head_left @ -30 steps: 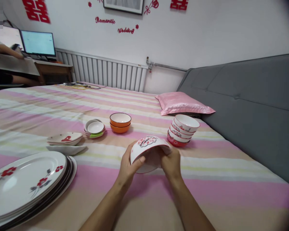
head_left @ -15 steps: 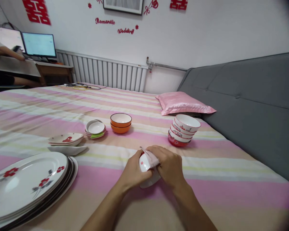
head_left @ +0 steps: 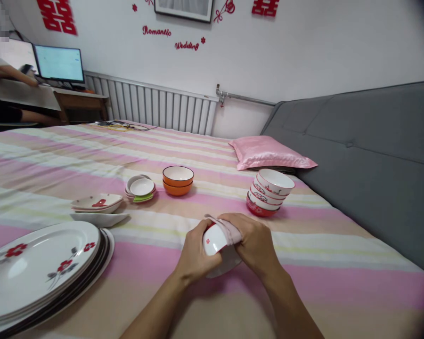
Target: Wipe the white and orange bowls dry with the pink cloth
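A white bowl point(head_left: 215, 239) with red on it is tilted in my left hand point(head_left: 197, 252), whose fingers and thumb grip it from the left. My right hand point(head_left: 253, 241) is closed on a pale pink cloth point(head_left: 229, 230), folded over the bowl's rim and pressed to it. Beneath the bowl shows another white rounded piece point(head_left: 228, 263); whether it is a separate dish I cannot tell. Both hands are low over the striped bedsheet point(head_left: 304, 292). The right fingertips are partly hidden behind the cloth.
Stacked bowls point(head_left: 270, 192) stand to the right, two orange bowls point(head_left: 177, 180) ahead. Leftward are small dishes point(head_left: 141, 187), boat-shaped dishes point(head_left: 97, 205) and a stack of plates point(head_left: 38, 268). A pink pillow point(head_left: 270, 151) lies by the grey headboard point(head_left: 367, 132). A person's arm point(head_left: 16, 74) is far left.
My right hand and the cloth have shifted slightly right along the bowl, and more of the cloth shows over the rim. The left hand keeps its hold.
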The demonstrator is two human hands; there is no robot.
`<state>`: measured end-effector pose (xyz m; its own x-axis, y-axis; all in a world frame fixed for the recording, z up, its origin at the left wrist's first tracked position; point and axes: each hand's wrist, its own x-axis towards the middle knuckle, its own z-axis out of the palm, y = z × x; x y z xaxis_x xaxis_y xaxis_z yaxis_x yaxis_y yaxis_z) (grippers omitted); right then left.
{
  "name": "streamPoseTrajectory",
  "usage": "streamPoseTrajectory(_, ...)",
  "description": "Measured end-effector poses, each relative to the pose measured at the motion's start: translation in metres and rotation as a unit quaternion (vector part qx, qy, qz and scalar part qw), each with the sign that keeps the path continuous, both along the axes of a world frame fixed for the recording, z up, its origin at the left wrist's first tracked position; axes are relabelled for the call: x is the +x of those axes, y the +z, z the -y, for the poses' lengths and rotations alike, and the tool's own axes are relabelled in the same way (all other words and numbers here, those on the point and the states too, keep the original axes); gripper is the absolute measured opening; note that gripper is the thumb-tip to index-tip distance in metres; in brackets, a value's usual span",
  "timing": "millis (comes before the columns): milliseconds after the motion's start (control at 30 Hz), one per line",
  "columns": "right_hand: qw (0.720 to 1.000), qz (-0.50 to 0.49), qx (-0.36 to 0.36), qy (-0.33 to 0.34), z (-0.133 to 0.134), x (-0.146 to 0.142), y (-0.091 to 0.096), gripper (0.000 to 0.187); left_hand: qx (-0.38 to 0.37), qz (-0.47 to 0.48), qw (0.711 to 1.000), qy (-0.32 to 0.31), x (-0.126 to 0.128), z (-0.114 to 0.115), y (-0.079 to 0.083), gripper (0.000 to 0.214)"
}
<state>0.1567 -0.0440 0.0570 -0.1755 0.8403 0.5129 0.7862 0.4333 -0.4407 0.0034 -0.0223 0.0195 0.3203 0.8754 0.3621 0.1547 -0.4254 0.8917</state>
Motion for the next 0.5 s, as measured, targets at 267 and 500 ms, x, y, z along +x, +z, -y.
streamPoseTrajectory(267, 0.992, -0.121, -0.022, 0.022, -0.007, 0.007, -0.002, 0.045, -0.017, 0.058, 0.998, 0.003, 0.0, 0.001, 0.005, 0.046)
streamPoseTrajectory(500, 0.98, -0.191, -0.047, 0.014, -0.012, 0.008, -0.006, 0.046, -0.029, 0.094, 0.995, 0.02, -0.002, 0.001, 0.004, 0.048)
